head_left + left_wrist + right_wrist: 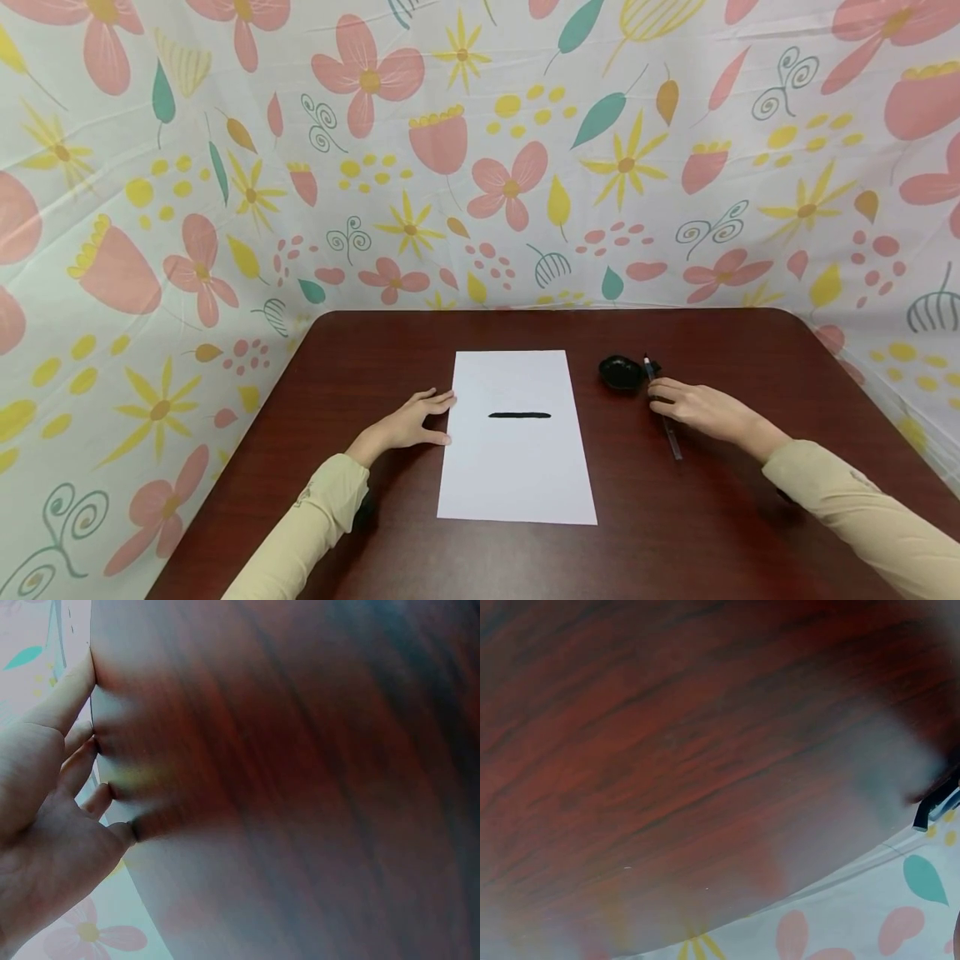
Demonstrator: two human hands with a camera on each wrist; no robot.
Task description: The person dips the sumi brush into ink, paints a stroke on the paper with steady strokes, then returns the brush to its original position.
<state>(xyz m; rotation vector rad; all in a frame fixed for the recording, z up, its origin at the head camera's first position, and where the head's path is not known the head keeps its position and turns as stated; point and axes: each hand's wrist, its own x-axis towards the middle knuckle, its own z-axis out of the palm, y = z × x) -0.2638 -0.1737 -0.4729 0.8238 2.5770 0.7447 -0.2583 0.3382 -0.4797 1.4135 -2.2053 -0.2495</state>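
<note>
A white sheet of paper (510, 475) lies on the table, with one thick black horizontal stroke (520, 415) across its middle. At the sheet's left edge, my left hand (408, 423) rests with fingers spread, fingertips and thumb right at the paper. The left wrist view shows the same hand (60, 795) from the palm side. To the right, my right hand (701, 408) holds a slim writing brush (671, 437) near its middle, fingers bent over the shaft. The brush's tip end points away, beside a black ink dish (621, 373).
The dark reddish-brown table (637, 533) has rounded far corners. A flower-patterned cloth (510, 208) hangs behind it and along both sides. In the right wrist view a black edge (930, 806) shows at the far right.
</note>
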